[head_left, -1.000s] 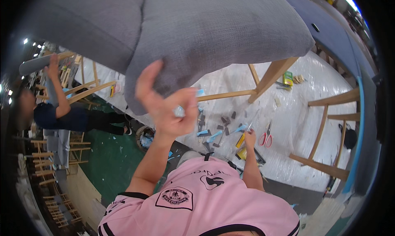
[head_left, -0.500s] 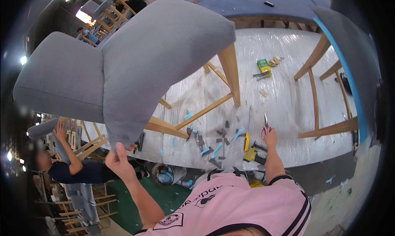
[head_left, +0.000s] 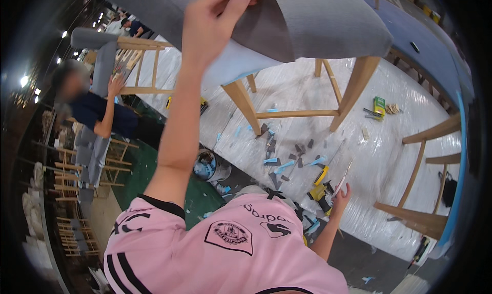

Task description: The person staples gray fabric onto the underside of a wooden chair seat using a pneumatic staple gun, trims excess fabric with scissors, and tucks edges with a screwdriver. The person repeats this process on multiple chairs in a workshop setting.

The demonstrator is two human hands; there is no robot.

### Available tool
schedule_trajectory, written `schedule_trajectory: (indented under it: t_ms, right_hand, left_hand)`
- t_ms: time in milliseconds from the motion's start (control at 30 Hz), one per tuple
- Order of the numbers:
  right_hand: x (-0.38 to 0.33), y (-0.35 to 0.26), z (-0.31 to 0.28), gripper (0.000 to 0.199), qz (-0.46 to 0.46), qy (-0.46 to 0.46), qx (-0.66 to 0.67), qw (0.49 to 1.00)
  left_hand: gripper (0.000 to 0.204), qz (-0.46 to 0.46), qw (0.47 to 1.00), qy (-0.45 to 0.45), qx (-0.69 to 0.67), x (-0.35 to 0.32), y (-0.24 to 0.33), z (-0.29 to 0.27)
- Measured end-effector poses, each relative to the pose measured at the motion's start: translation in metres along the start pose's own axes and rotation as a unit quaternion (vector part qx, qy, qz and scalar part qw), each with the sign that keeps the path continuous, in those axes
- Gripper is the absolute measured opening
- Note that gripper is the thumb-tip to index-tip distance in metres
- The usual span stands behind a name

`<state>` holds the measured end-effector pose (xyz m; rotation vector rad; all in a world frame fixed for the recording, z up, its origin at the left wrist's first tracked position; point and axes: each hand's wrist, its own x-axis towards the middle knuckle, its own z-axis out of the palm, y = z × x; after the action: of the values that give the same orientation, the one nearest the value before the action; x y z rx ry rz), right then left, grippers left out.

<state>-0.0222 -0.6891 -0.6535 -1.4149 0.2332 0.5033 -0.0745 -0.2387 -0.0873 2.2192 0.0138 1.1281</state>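
Observation:
A chair with grey upholstery and wooden legs stands before me. Raised at the top of the view, my left hand pinches the loose edge of its grey fabric. The turned-up flap bares a dark underside and a pale blue layer beneath. Low on the right, my right hand is closed around the handles of scissors, their blades pointing away from me. The scissors are beside a yellow and black tool on the plastic-covered work surface.
A yellow knife lies among grey and blue scraps. Farther off is a green and yellow box. An overturned chair occupies the right. At left, a bucket holds scraps, and a co-worker touches another chair.
My left hand has risen and lifted the fabric edge, so its underside now shows. My view has swung left. The scissors stay in my right hand, low by the tools.

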Motion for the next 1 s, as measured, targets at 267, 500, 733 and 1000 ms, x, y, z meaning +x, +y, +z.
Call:
schedule_trajectory:
  t_ms: [267,500,733,1000]
  right_hand:
    - [-0.061,-0.029,0.073,0.081,0.042,-0.071,-0.008,0.997]
    - [-0.021,-0.097,0.101,0.086,-0.058,-0.204,-0.117,0.97]
    - [-0.068,-0.174,0.189,0.079,-0.095,-0.313,-0.102,0.94]
    - [-0.091,-0.138,0.233,0.059,-0.038,-0.371,-0.062,0.926]
  left_hand:
    - [0.052,0.08,0.915,0.229,0.322,-0.125,-0.054,0.01]
    - [0.038,0.064,0.964,0.111,0.231,-0.115,-0.07,-0.033]
    - [0.037,-0.163,0.951,0.149,0.216,-0.142,-0.062,-0.029]
    - [0.056,-0.145,0.961,0.074,0.225,-0.112,-0.037,-0.035]
